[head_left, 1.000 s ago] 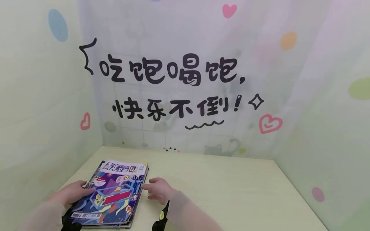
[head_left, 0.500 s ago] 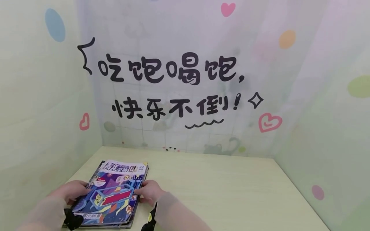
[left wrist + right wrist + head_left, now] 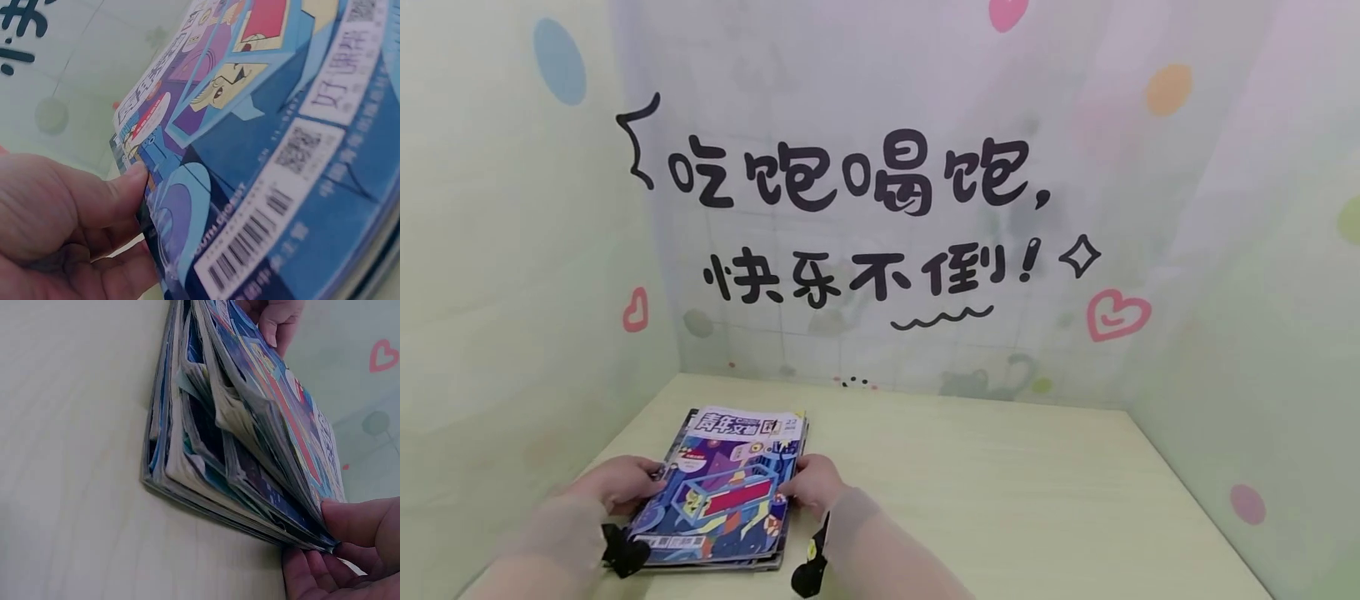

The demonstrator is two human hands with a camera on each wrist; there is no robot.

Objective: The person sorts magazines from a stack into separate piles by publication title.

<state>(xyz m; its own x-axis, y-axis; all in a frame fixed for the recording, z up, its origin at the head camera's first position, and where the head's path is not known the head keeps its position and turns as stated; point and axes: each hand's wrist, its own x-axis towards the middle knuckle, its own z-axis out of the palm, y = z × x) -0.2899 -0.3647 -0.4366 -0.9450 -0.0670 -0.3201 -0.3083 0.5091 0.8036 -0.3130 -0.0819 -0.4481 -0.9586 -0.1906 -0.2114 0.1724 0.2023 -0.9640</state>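
A thick stack of magazines [image 3: 730, 467] lies at the left of the table, a purple and blue cover on top. My left hand [image 3: 625, 483] grips its left edge; the left wrist view shows the thumb over the cover's rim and the other fingers below, partly hidden. On the opposite edge my right hand [image 3: 816, 485] holds the stack, thumb on the top cover and fingers under the lower magazines. Uneven page edges [image 3: 212, 425] of several magazines, some bent, show in the right wrist view. Whether the stack touches the table I cannot tell.
The pale wood-look table [image 3: 1000, 492] extends right and behind the stack. A printed curtain [image 3: 880, 350] with black lettering closes the back, and pale panels [image 3: 512, 333] stand at both sides.
My right hand came in from the right and took hold of the stack's right edge. The stack has since shifted slightly right between both hands; the head view also moved a little.
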